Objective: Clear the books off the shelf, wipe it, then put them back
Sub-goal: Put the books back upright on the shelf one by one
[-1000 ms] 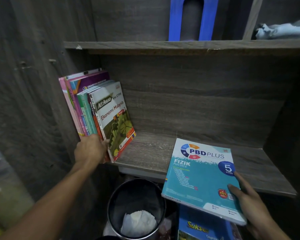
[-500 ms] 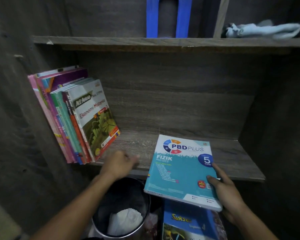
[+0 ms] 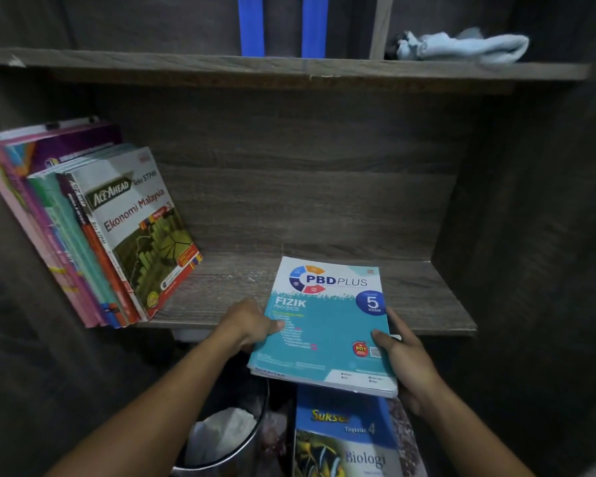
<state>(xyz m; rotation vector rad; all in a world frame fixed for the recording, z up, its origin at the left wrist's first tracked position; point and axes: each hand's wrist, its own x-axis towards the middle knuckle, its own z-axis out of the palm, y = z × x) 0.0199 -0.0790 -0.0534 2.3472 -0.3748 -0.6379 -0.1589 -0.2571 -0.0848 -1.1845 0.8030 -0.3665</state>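
A teal and white physics book [image 3: 327,325] lies flat over the front edge of the wooden shelf [image 3: 424,297]. My left hand [image 3: 246,325] grips its left edge and my right hand [image 3: 401,352] grips its right edge, thumb on the cover. Several books [image 3: 83,228] lean against the left wall of the shelf, the front one an economics book [image 3: 141,228]. Below the held book lies a blue biology book [image 3: 348,438].
A round metal bin [image 3: 221,438] with white paper inside stands under the shelf. On the upper shelf [image 3: 289,68] lie a pale blue cloth [image 3: 468,46] at the right and a blue object [image 3: 279,25] in the middle. Dark wooden walls close both sides.
My left hand left the leaning books, moved right and took hold of the physics book's left edge. The book shifted slightly further onto the shelf. The view swung right.
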